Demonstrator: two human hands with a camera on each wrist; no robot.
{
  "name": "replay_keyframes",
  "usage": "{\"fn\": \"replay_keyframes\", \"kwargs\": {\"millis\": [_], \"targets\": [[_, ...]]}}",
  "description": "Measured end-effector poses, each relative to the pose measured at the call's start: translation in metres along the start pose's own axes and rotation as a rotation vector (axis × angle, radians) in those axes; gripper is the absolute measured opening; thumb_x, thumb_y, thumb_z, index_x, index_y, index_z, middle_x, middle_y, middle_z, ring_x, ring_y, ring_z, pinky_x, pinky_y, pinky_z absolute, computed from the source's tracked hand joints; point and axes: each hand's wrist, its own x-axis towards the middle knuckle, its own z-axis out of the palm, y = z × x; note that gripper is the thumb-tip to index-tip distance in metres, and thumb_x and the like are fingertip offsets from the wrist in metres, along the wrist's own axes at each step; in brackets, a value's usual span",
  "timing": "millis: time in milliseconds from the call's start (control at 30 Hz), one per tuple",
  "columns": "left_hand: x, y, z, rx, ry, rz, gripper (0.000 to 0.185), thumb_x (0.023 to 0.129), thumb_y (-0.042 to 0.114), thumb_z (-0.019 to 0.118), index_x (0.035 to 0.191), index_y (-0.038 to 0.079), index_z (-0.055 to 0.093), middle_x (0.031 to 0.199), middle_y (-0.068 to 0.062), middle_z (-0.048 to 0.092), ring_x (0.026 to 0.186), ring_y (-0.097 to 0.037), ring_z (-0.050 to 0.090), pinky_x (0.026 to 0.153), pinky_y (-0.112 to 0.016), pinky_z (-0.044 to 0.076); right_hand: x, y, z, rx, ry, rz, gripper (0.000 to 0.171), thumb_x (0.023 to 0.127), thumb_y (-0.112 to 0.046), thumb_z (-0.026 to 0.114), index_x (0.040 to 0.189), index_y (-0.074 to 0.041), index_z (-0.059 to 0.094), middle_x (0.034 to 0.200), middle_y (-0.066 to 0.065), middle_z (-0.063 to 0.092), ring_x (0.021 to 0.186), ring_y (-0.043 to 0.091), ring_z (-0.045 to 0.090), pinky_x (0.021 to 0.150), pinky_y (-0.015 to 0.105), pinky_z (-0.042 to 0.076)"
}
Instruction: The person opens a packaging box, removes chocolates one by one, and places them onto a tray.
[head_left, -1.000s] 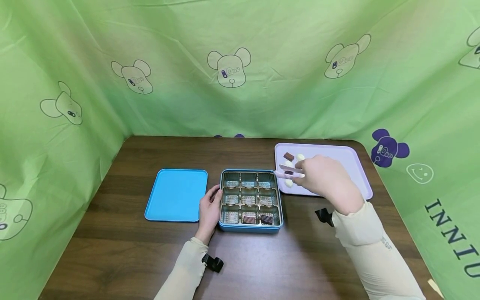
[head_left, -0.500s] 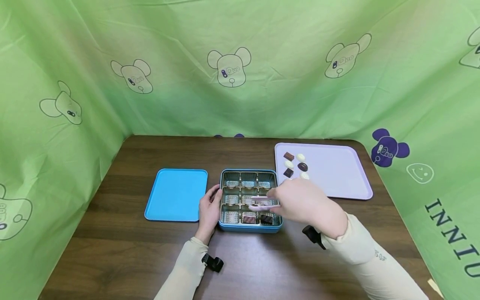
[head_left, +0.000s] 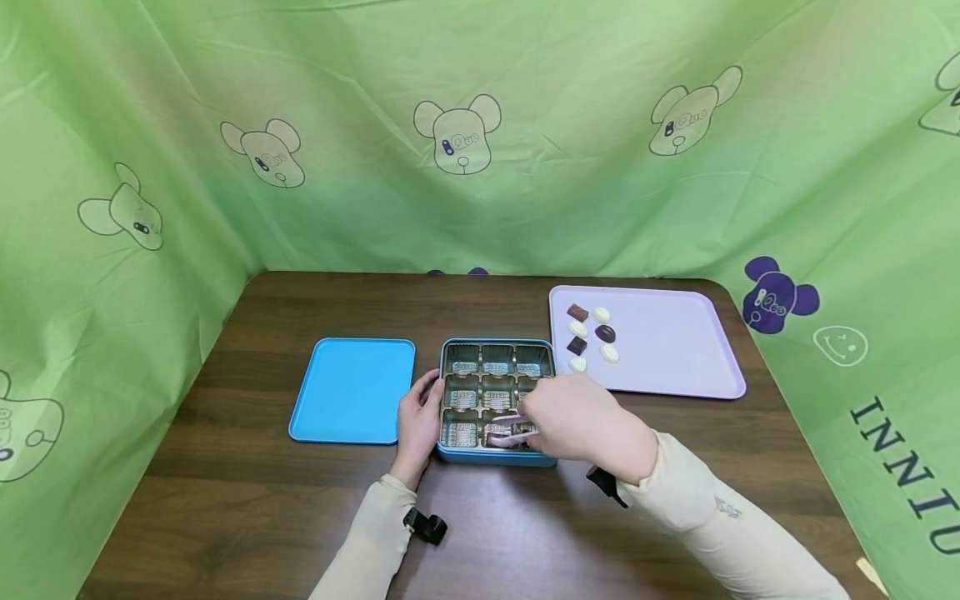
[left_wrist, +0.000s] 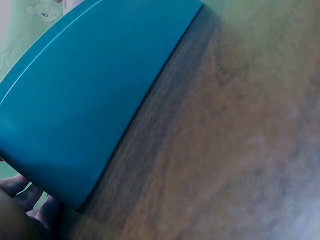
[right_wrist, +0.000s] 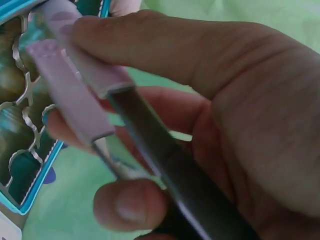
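Observation:
My right hand (head_left: 573, 417) holds small tongs (head_left: 513, 431) with pale pink tips and metal arms. The tips reach into the front middle compartment of the blue tin (head_left: 498, 458). A brown chocolate (head_left: 497, 435) sits there, partly behind the tongs; whether the tips touch it or pinch anything is unclear. My hand covers much of the front right compartment. My left hand (head_left: 420, 417) rests against the tin's left side, its fingertips at the rim. The left wrist view shows the tin's blue wall (left_wrist: 90, 100) and part of the fingers (left_wrist: 25, 192).
A lilac tray (head_left: 675, 342) stands behind right, its left part bearing several chocolates: white ovals (head_left: 609, 353), a dark oval (head_left: 605, 333), a dark square (head_left: 576, 345) and a brown rectangular one (head_left: 577, 312). A flat blue lid (head_left: 352, 392) lies left of the tin. Green cloth (head_left: 360, 192) surrounds the table.
My right hand has moved the tongs from the tray leftward and toward me, over the tin and down to its front row. The left hand has stayed in place.

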Motion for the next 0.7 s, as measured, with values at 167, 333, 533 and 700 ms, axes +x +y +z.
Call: {"fn": "replay_keyframes", "kwargs": {"millis": [167, 333, 533, 700], "targets": [[0.001, 0.001, 0.001, 0.009, -0.002, -0.005, 0.035, 0.105, 0.01, 0.055, 0.133, -0.009, 0.06, 0.124, -0.027, 0.066, 0.113, -0.039, 0.065, 0.088, -0.047, 0.054, 0.007, -0.008, 0.005, -0.064, -0.01, 0.013, 0.03, 0.078, -0.025, 0.08, 0.061, -0.02, 0.057, 0.061, -0.004, 0.058, 0.055, 0.018, 0.055, 0.049, 0.042, 0.049], [-0.001, -0.002, 0.0, -0.009, -0.003, 0.013, 0.035, 0.104, 0.016, 0.058, 0.133, -0.003, 0.063, 0.123, -0.023, 0.068, 0.112, -0.034, 0.066, 0.09, -0.047, 0.054, 0.014, -0.018, 0.01, -0.119, -0.017, 0.0, 0.022, 0.08, -0.011, 0.071, 0.062, -0.017, 0.059, 0.063, 0.0, 0.061, 0.055, 0.019, 0.057, 0.05, 0.041, 0.051], [-0.001, -0.005, -0.001, -0.026, -0.017, 0.018, 0.036, 0.104, 0.021, 0.06, 0.132, 0.001, 0.065, 0.124, -0.019, 0.068, 0.113, -0.031, 0.066, 0.091, -0.045, 0.054, 0.02, -0.03, 0.018, -0.195, -0.005, -0.02, 0.016, 0.077, -0.012, 0.076, 0.065, -0.016, 0.066, 0.066, 0.0, 0.065, 0.059, 0.021, 0.062, 0.05, 0.042, 0.052], [0.0, -0.004, -0.001, -0.019, -0.004, 0.01, 0.036, 0.104, 0.019, 0.059, 0.133, -0.001, 0.063, 0.124, -0.021, 0.068, 0.113, -0.032, 0.066, 0.091, -0.045, 0.054, 0.024, -0.036, 0.021, -0.214, 0.013, -0.017, 0.017, 0.077, -0.013, 0.077, 0.064, -0.017, 0.067, 0.067, 0.0, 0.066, 0.062, 0.021, 0.064, 0.051, 0.042, 0.054]]}}
